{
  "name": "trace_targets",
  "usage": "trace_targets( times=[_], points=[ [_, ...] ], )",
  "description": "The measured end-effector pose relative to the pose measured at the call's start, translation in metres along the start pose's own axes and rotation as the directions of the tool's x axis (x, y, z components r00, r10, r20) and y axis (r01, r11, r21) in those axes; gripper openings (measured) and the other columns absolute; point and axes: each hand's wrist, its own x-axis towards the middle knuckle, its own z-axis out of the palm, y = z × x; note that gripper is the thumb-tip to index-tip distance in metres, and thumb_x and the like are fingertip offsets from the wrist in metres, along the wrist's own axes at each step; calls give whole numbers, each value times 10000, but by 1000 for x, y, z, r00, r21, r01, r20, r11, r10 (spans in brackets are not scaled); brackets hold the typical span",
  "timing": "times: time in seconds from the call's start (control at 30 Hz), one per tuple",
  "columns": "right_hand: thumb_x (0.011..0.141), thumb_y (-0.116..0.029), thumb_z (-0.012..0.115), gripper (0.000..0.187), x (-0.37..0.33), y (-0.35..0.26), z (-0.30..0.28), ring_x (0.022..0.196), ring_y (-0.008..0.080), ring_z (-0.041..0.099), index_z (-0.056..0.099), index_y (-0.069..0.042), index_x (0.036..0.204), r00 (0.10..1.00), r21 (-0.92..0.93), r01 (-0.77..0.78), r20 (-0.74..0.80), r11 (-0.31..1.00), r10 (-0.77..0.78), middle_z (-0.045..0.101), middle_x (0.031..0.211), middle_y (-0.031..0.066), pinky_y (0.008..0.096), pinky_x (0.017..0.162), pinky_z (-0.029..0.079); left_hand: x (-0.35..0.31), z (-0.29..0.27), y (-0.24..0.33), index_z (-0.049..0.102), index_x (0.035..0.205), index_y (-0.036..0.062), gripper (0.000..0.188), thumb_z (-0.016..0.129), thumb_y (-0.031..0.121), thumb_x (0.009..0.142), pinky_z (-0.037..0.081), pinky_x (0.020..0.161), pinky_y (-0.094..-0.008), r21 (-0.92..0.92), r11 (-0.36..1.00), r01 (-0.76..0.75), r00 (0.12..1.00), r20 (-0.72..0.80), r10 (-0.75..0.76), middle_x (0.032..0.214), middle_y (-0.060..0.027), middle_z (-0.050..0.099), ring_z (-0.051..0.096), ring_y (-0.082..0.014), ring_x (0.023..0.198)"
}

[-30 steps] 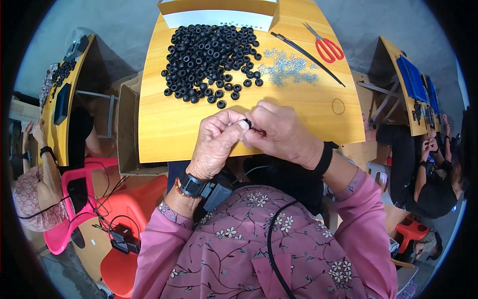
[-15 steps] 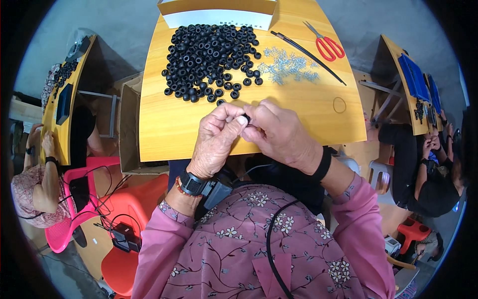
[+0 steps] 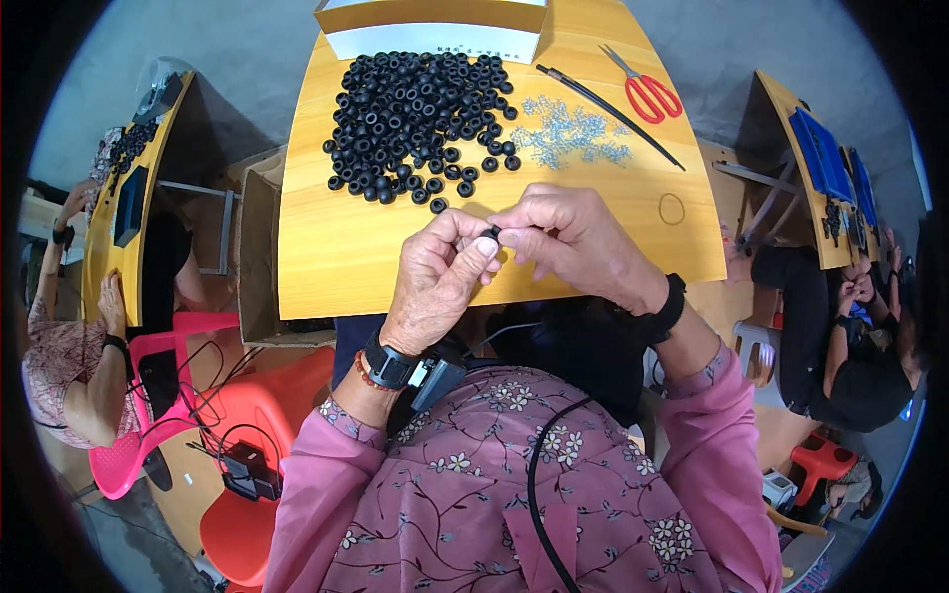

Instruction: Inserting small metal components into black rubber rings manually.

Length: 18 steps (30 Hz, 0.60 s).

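Small black rubber ring (image 3: 493,234), matte and round, is sitting pinched between both hands just above frame centre, over the near edge of the yellow wooden table (image 3: 336,257). Left hand (image 3: 441,280) is coming up from lower centre, wrist bent back, fingers curled and thumb pressing the ring from the left; a black watch and bead bracelet are sitting on that wrist. Right hand (image 3: 573,242) is reaching in from the right, knuckles up, fingertips closing on the same ring from the other side (the two hands are touching at the fingertips). The ring is mostly hidden, so which way its hole is facing I cannot tell.

Pile of black rubber rings (image 3: 415,124) is lying in the upper centre of the frame, loose and doughnut-shaped. Heap of small silvery metal pieces (image 3: 573,130) is glinting just right of the pile. Red-handled scissors (image 3: 647,91) are lying at upper right, blades pointing to the upper left. A thin black rod (image 3: 613,111) is lying diagonally beside them. Cardboard box (image 3: 435,25) is standing at the top edge.
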Motion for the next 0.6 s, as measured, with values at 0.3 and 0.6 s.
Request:
trace_targets(
  times=[0.3, 0.6],
  points=[
    [888, -85, 700, 79, 5, 2, 0, 601, 196, 602, 701, -8, 871, 995, -71, 89, -32, 994, -91, 584, 696, 91, 323, 556, 465, -2, 2, 0, 602, 1050, 2, 169, 626, 165, 1013, 524, 696, -234, 81, 997, -10, 1000, -13, 11, 870, -44, 661, 623, -92, 754],
    [976, -106, 651, 138, 9, -1, -10, 667, 115, 660, 704, 20, 987, 995, 68, 60, 73, 996, -65, 613, 794, 36, 245, 594, 514, 0, 1, 4, 604, 1031, -6, 187, 628, 179, 1013, 519, 669, -236, 0, 999, 38, 999, -22, -38, 877, -54, 666, 622, -92, 736]
  ],
)
